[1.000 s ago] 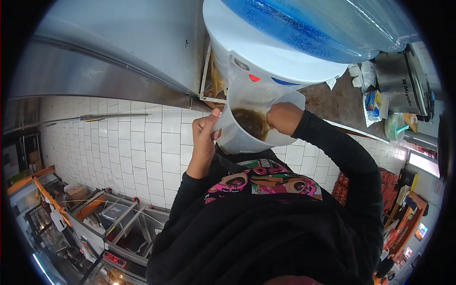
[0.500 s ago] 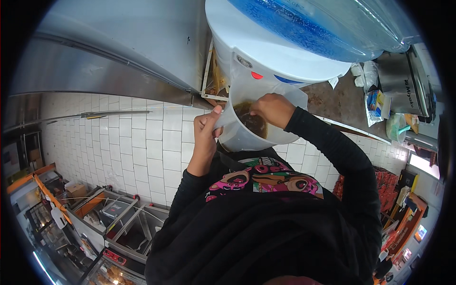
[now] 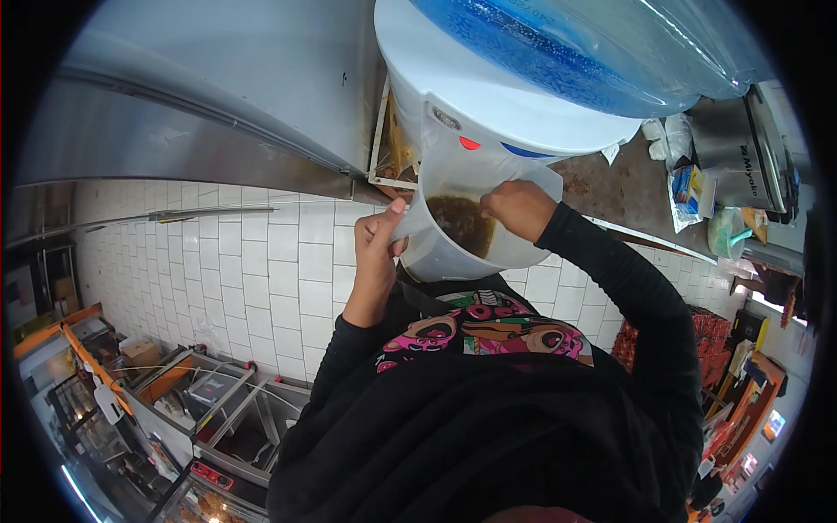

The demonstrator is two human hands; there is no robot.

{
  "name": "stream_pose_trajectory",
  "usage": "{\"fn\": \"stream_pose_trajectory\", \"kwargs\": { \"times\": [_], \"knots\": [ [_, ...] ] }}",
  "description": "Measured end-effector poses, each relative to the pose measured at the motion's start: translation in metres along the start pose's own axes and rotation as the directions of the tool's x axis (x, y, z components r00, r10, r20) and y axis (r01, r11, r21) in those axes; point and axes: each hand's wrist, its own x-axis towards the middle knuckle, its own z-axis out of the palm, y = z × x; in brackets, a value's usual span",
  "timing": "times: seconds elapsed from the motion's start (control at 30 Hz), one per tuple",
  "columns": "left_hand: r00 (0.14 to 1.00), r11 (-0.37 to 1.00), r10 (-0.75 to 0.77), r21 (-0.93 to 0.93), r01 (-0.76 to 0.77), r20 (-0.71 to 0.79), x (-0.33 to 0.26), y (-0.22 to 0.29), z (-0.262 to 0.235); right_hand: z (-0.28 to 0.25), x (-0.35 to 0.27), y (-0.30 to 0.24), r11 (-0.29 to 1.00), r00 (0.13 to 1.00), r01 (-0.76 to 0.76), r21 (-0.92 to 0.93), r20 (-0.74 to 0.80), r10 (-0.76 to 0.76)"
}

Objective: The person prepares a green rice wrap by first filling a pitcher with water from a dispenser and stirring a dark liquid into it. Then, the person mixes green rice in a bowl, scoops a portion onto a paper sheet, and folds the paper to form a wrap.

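Above white floor tiles [image 3: 235,270], gripping pitcher [image 3: 466,170] with left hand [image 3: 375,257] near upper-right tabletop [image 3: 602,196]; cannot tell hold of right hand [image 3: 520,209].

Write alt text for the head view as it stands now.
The left hand holds a translucent pitcher of brown liquid by its left side; the right hand reaches inside, whatever it may hold hidden. Beyond are a white dispenser and, above it, a blue-tinted bottle.

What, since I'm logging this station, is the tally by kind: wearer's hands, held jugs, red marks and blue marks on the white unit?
Left hand, right hand: 2 hands
Translucent jug: 1
Red mark: 1
Blue mark: 1
Total: 5
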Motion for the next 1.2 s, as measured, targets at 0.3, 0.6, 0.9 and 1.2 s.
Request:
{"fn": "stream_pose_trajectory", "kwargs": {
  "times": [0.3,0.6,0.9,1.2],
  "knots": [
    [1.0,1.0,0.002,0.004,-0.002,-0.005,0.001,0.0,0.0,-0.016,-0.007,-0.013,0.94,0.985,0.085,0.329,0.116,-0.13],
    [1.0,1.0,0.007,-0.008,-0.007,-0.013,0.0,-0.001,-0.001,-0.01,-0.013,-0.01,0.991,1.0,-0.004,0.131,0.028,0.001],
    [1.0,1.0,0.005,-0.023,-0.005,0.002,0.0,-0.002,-0.001,-0.011,-0.001,-0.026,0.938,0.994,0.099,0.333,0.015,-0.111],
    [1.0,1.0,0.01,-0.019,-0.01,-0.006,-0.001,-0.002,-0.002,-0.004,-0.004,0.006,1.0,0.997,-0.006,-0.006,0.073,0.007]
  ]
}}
